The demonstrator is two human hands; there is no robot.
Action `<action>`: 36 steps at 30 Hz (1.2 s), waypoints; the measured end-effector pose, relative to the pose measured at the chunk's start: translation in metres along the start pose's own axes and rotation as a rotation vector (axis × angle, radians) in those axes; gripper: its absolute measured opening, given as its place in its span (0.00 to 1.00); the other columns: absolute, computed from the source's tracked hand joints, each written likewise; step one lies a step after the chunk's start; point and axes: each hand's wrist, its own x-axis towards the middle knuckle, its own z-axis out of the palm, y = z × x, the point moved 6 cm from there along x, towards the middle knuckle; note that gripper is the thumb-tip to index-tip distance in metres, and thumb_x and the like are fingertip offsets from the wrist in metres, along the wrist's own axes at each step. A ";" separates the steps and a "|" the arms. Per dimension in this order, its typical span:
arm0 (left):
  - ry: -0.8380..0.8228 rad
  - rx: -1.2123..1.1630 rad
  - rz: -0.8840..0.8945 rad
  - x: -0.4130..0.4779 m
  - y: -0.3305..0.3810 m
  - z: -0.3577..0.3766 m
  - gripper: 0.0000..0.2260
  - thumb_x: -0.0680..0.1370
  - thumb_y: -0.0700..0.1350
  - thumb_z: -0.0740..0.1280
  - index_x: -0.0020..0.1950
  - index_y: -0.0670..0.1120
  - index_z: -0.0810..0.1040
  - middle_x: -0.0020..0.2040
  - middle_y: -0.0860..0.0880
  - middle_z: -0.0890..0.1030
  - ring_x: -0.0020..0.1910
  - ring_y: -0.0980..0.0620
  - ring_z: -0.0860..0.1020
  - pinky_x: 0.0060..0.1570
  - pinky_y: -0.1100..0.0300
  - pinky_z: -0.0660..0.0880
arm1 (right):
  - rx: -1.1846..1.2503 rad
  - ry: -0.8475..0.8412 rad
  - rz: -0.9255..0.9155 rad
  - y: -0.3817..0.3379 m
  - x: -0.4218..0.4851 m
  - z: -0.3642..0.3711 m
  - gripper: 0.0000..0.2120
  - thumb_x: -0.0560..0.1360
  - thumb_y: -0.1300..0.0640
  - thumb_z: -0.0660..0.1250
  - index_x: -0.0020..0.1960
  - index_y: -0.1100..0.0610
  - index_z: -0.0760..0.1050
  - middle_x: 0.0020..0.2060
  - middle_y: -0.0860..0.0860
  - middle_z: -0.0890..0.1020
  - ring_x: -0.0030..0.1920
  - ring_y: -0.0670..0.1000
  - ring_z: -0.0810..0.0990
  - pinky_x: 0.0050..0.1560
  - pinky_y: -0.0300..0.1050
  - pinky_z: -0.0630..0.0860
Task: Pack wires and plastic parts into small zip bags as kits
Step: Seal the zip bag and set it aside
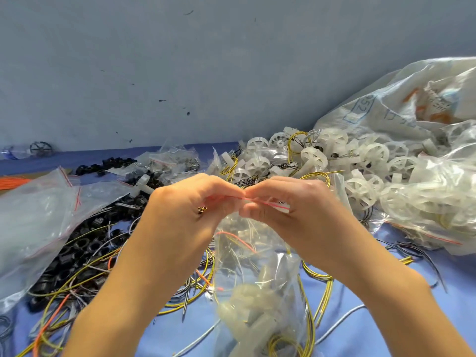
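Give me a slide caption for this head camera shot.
Left hand and right hand pinch the top of a zip bag over loose wires and white plastic wheels.

We hold both forearms up from the lower corners, converging at centre. Our left hand [190, 202] and right hand [286, 202] meet fingertip to fingertip, knuckles up, fingers curled. Each pinches the top edge of the bag [257, 274].

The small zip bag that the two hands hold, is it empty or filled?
Filled: through the zip bag, yellow and orange wires and a white plastic part show. Whether its red strip is sealed, I cannot tell.
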 end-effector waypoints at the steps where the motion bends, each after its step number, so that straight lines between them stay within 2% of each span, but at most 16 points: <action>1: -0.002 0.010 0.015 0.001 0.001 0.002 0.06 0.74 0.43 0.72 0.47 0.53 0.85 0.39 0.59 0.82 0.39 0.61 0.79 0.40 0.73 0.70 | 0.000 0.000 -0.008 -0.001 0.000 0.002 0.11 0.75 0.44 0.66 0.51 0.48 0.83 0.43 0.42 0.84 0.44 0.46 0.82 0.45 0.51 0.77; 5: -0.008 -0.130 -0.022 0.001 0.001 0.009 0.06 0.76 0.49 0.67 0.49 0.56 0.84 0.42 0.58 0.83 0.42 0.60 0.79 0.42 0.73 0.70 | -0.034 0.094 -0.028 -0.001 0.000 -0.002 0.09 0.76 0.48 0.68 0.47 0.51 0.84 0.37 0.43 0.81 0.37 0.49 0.78 0.39 0.51 0.75; 10: 0.000 -0.382 -0.124 0.001 0.000 0.017 0.09 0.76 0.51 0.69 0.55 0.58 0.82 0.43 0.55 0.82 0.39 0.58 0.80 0.41 0.69 0.75 | 0.022 0.212 0.015 -0.002 -0.001 -0.013 0.11 0.77 0.42 0.67 0.48 0.47 0.84 0.39 0.43 0.83 0.40 0.46 0.81 0.41 0.49 0.76; 13: 0.073 -0.400 -0.128 0.003 0.004 0.018 0.05 0.77 0.45 0.70 0.50 0.54 0.83 0.41 0.55 0.82 0.38 0.58 0.79 0.39 0.70 0.73 | 0.003 0.231 0.031 -0.004 -0.001 -0.015 0.13 0.76 0.42 0.65 0.48 0.47 0.84 0.40 0.43 0.83 0.41 0.46 0.81 0.42 0.49 0.76; 16: 0.135 -0.388 -0.140 0.002 0.006 0.020 0.06 0.77 0.41 0.70 0.45 0.53 0.83 0.39 0.55 0.83 0.36 0.57 0.78 0.37 0.69 0.74 | -0.022 0.225 0.042 -0.005 -0.001 -0.015 0.12 0.77 0.42 0.65 0.49 0.47 0.84 0.41 0.42 0.83 0.41 0.47 0.81 0.42 0.50 0.77; 19: 0.177 -0.338 -0.153 0.002 0.005 0.019 0.08 0.77 0.41 0.70 0.44 0.54 0.82 0.37 0.57 0.82 0.33 0.59 0.76 0.34 0.72 0.71 | -0.031 0.218 0.044 -0.005 -0.002 -0.015 0.09 0.77 0.45 0.66 0.50 0.46 0.84 0.42 0.42 0.82 0.42 0.48 0.81 0.43 0.51 0.77; 22: 0.237 -0.330 -0.188 0.001 -0.003 0.013 0.07 0.77 0.42 0.70 0.43 0.54 0.82 0.35 0.54 0.80 0.30 0.52 0.74 0.29 0.73 0.68 | -0.041 0.207 0.048 -0.002 -0.003 -0.016 0.06 0.77 0.48 0.68 0.49 0.46 0.84 0.42 0.42 0.82 0.41 0.47 0.80 0.43 0.51 0.76; 24: 0.271 -0.318 -0.194 0.001 -0.008 0.006 0.07 0.77 0.43 0.70 0.43 0.55 0.82 0.34 0.53 0.80 0.29 0.52 0.71 0.28 0.72 0.66 | -0.037 0.207 0.062 0.003 -0.004 -0.019 0.06 0.77 0.49 0.69 0.49 0.46 0.84 0.42 0.40 0.82 0.41 0.45 0.79 0.43 0.50 0.76; 27: 0.313 -0.304 -0.191 0.002 -0.014 -0.003 0.06 0.77 0.44 0.70 0.43 0.54 0.82 0.36 0.50 0.80 0.29 0.56 0.72 0.30 0.71 0.68 | -0.054 0.224 0.068 0.008 -0.006 -0.026 0.05 0.77 0.50 0.69 0.49 0.45 0.84 0.42 0.39 0.82 0.40 0.44 0.79 0.44 0.50 0.77; 30: 0.351 -0.286 -0.195 0.002 -0.022 -0.012 0.06 0.77 0.45 0.70 0.42 0.56 0.82 0.36 0.51 0.81 0.32 0.60 0.74 0.34 0.72 0.70 | -0.085 0.231 0.070 0.013 -0.008 -0.030 0.05 0.77 0.50 0.69 0.49 0.45 0.84 0.41 0.42 0.82 0.38 0.46 0.77 0.42 0.51 0.76; 34: 0.390 -0.251 -0.192 0.001 -0.028 -0.021 0.07 0.77 0.46 0.70 0.43 0.57 0.82 0.40 0.51 0.82 0.33 0.56 0.75 0.36 0.67 0.72 | -0.087 0.252 0.066 0.018 -0.010 -0.036 0.05 0.76 0.51 0.70 0.49 0.45 0.84 0.41 0.43 0.82 0.39 0.47 0.77 0.42 0.52 0.76; 36: 0.404 -0.247 -0.181 0.000 -0.030 -0.025 0.06 0.77 0.47 0.69 0.43 0.57 0.82 0.40 0.51 0.82 0.34 0.54 0.75 0.36 0.62 0.73 | -0.098 0.271 0.063 0.020 -0.011 -0.040 0.05 0.76 0.51 0.70 0.49 0.45 0.84 0.40 0.41 0.82 0.39 0.46 0.77 0.42 0.50 0.76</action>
